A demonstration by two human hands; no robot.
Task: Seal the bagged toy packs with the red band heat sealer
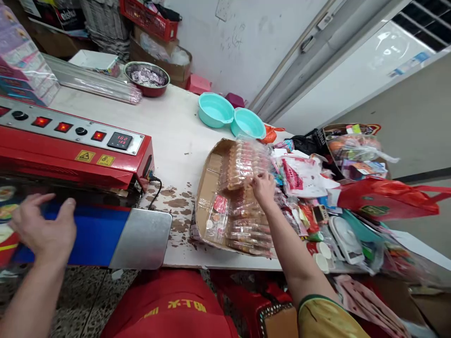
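Observation:
My left hand (pixel 47 230) is over the blue conveyor belt (pixel 102 239) of a red sealing machine (pixel 70 150), thumb apart from the fingers. Beside it, at the left edge, lies a colourful printed packet (pixel 7 246); whether the fingertips touch it I cannot tell. My right hand (pixel 265 188) reaches into a low cardboard box (pixel 206 188), its fingers bent and closed at the edge of a clear plastic pack (pixel 243 162) with brownish contents. Similar packs (pixel 250 234) lie stacked below. A clear packet with a red piece (pixel 220 206) lies on the box's left side.
Two turquoise basins (pixel 215 110) and a metal bowl of small sachets (pixel 147 77) stand farther back. To the right are piled packets, a red bag (pixel 387 199) and a white scale (pixel 347 239). A metal plate (pixel 144 237) ends the belt; a black cable (pixel 158 190) hangs nearby.

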